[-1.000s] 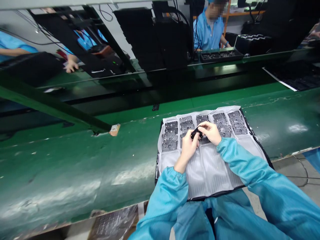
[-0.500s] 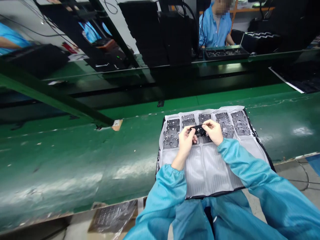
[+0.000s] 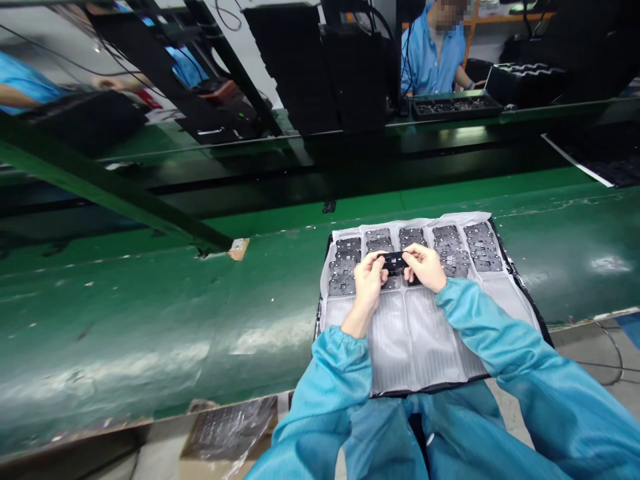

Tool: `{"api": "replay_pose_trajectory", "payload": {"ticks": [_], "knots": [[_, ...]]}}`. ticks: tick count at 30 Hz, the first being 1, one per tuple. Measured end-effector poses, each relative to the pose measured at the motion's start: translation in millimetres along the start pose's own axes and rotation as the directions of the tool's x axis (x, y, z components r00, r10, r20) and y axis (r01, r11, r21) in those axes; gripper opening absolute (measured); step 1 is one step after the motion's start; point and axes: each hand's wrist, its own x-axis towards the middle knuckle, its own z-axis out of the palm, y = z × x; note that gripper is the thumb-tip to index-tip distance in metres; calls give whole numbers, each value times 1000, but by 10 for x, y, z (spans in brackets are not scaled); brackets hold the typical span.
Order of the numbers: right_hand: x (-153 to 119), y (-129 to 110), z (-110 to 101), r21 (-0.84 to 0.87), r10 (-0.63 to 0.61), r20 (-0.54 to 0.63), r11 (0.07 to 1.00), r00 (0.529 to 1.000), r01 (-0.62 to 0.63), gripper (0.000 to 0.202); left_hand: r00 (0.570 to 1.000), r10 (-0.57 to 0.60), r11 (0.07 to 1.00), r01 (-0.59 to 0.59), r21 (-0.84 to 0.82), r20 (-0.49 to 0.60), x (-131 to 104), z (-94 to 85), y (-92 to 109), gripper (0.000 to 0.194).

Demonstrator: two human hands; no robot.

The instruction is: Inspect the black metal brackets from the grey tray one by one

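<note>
A small flat black part with cut-outs (image 3: 394,261) is held level between my two hands, above a lined tray. My left hand (image 3: 369,279) pinches its left end, fingers closed. At the other end, the thumb and fingers of my right hand (image 3: 425,265) are closed on it. Beneath lies a black tray covered with a whitish plastic liner (image 3: 390,340), divided into compartments. Rows of similar black parts (image 3: 483,247) fill the far compartments; my hands hide some of them. Only the liner shows in the near compartments.
The green bench (image 3: 150,333) runs left and right of the tray. A green post (image 3: 125,193) slants down to its far edge. One small black piece (image 3: 329,207) lies on the green strip beyond. Across, a person in blue (image 3: 431,53) sits behind a parts tray (image 3: 456,107).
The black part has turned a little between my fingers and its slotted face shows more plainly. My hands stay almost in place, and the whole view has shifted slightly.
</note>
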Motion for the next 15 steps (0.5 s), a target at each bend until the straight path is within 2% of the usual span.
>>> {"api": "replay_pose_trajectory", "payload": {"ticks": [6, 15], "knots": [[-23, 0, 27, 41, 9, 76, 999, 997, -13, 36, 999, -48, 998, 47, -39, -22, 3, -6, 8, 25], [-35, -21, 39, 41, 27, 65, 999, 997, -30, 37, 996, -81, 993, 77, -95, -34, 5, -6, 8, 26]]}}
